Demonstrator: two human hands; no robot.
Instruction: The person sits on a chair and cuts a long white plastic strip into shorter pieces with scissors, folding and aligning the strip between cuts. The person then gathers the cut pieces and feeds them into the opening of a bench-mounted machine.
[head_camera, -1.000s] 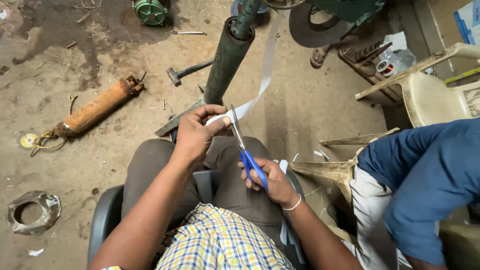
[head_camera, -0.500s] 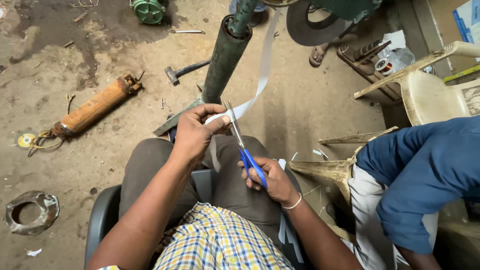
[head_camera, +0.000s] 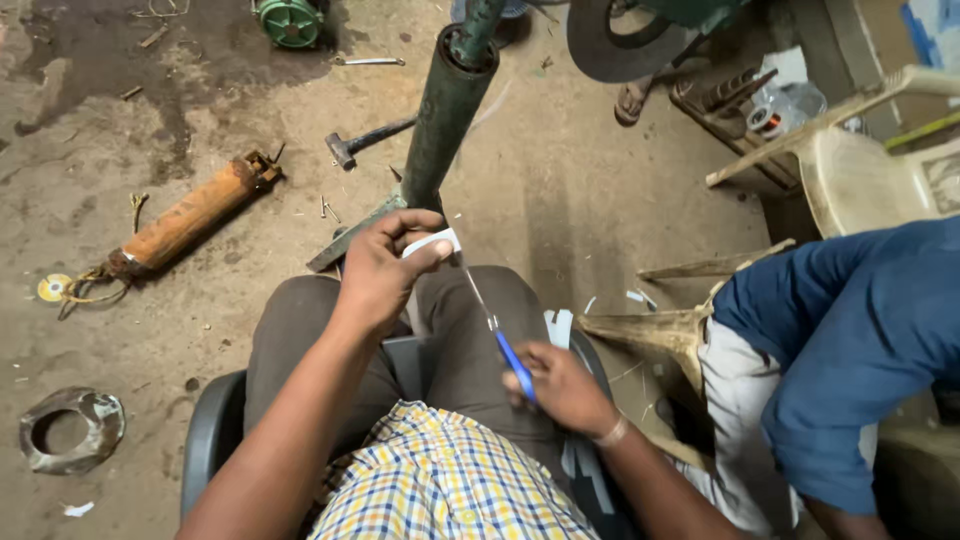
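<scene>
I sit on a dark plastic chair and look down at my lap. My left hand pinches a short white strip above my knees. My right hand grips the blue handles of a pair of scissors; their thin metal blades point up towards the strip and meet it near my left fingers. A dark green pipe stands on the floor just beyond my left hand.
On the dirt floor lie a hammer, an orange cylinder, a metal ring and a green motor. A person in a blue shirt sits close on my right. Cream plastic chairs stand at the far right.
The long white strip that rose from my left hand towards the pipe is gone; only a short piece stays in my fingers. My right hand with the scissors has dropped a little.
</scene>
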